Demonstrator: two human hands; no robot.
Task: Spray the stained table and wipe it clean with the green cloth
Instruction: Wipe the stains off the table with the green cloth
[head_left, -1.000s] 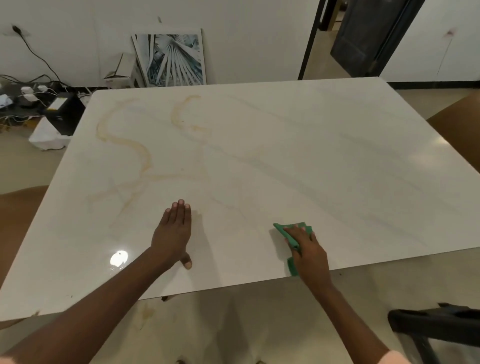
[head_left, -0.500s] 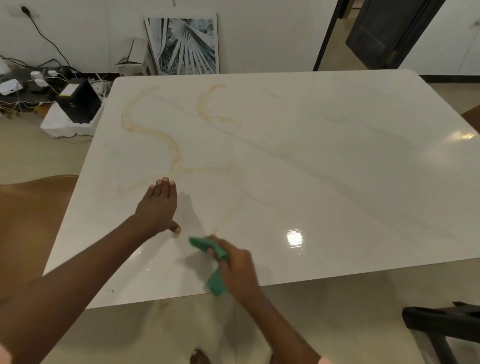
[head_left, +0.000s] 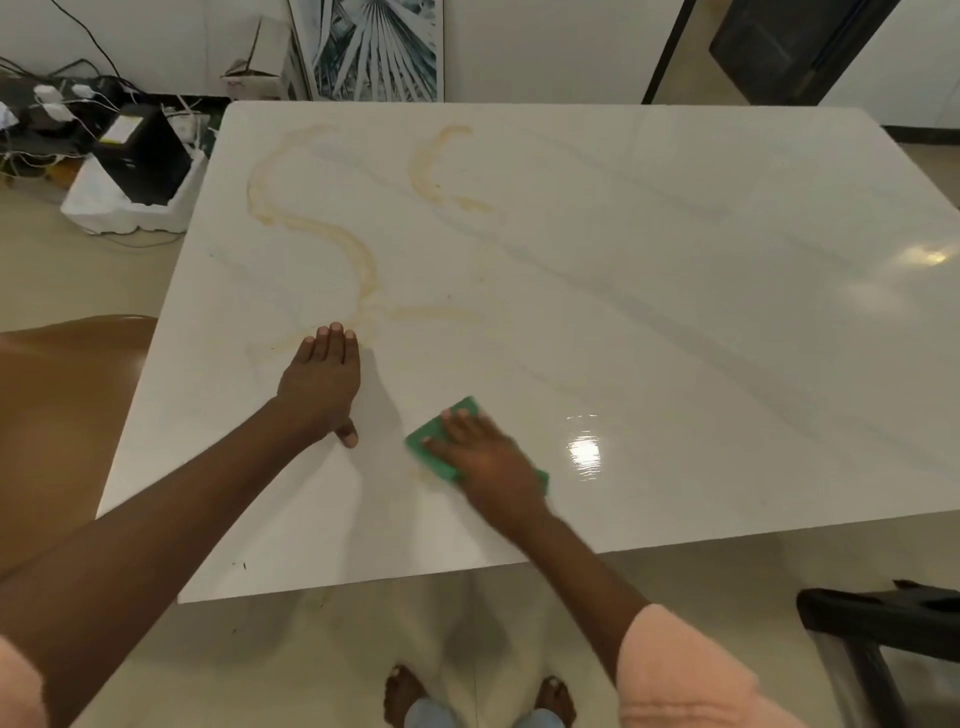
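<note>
The white marble table (head_left: 675, 322) fills the view, with yellowish curved stains (head_left: 363, 260) across its left and middle part. Near the front edge lies the green cloth (head_left: 434, 449), and my right hand (head_left: 488, 460) presses flat on it with spread fingers. A faint yellowish smear shows just under the cloth's front corner. My left hand (head_left: 322, 384) rests flat on the bare table to the left of the cloth, fingers straight, its fingertips at the edge of a stain. No spray bottle is in view.
A brown chair seat (head_left: 67, 405) stands at the table's left side. A black stand (head_left: 883, 623) is at the lower right. On the floor at the back left sit a black box in white foam (head_left: 140, 171), cables and a leaning picture (head_left: 374, 47).
My right hand has swept the green cloth from the right to the left along the front edge, then a little away from it, and now lies flatter on it. My left hand has stayed planted.
</note>
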